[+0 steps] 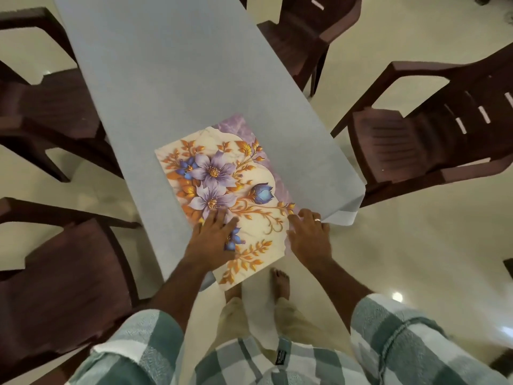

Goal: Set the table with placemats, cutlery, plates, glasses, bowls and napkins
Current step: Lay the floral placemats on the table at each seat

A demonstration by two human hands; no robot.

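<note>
Dark brown plastic chairs (433, 140) (several, both sides) around a blue-clothed table (166, 65), glossy cream floor (416, 259).

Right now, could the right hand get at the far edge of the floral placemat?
Probably yes: the right hand rests open at the floral placemat's near right corner, and only bare pale blue tablecloth lies beyond.

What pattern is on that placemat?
Purple and blue flowers with orange-gold leaves on cream placemat; head view.

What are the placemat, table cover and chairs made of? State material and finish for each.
Floral placemat: likely thin printed plastic or laminated paper, slight sheen, lies flat.
Table cover: seemingly matte pale-blue cloth or vinyl, hangs over the corner.
Chairs: moulded brown plastic, semi-gloss, slotted backs.
</note>
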